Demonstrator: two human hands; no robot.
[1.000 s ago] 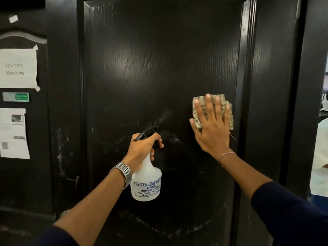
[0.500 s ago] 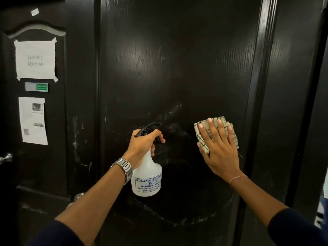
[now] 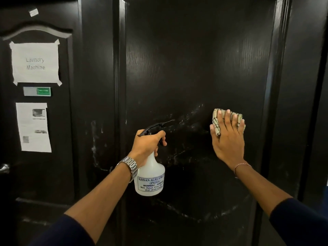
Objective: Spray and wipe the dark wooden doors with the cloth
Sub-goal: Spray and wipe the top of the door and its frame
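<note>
Right of the spray bottle (image 3: 150, 176), my right hand (image 3: 228, 137) is flat against the dark door panel (image 3: 195, 68), fingers straight and a bit spread, pressing the folded checked cloth (image 3: 216, 121) onto the wood. The cloth sits mostly under my fingertips, with its edge sticking out past my thumb side toward the bottle. That arm reaches up from the lower right, wrist bent back, a thin bracelet (image 3: 242, 166) on it. My left hand (image 3: 149, 144) is wrapped around the neck of the white bottle, one finger curled over the black trigger, holding it pretty much upright with the nozzle pointing at the door just left of the cloth. Watch (image 3: 130, 166) is on that wrist, and the forearm comes up from the lower left. Between the bottle's nozzle and the cloth the panel has whitish streaks and smears, and more of them curve below the bottle. Well left of the bottle, on the neighbouring door, a taped paper sign (image 3: 35, 63) reads "Laundry Machine".
</note>
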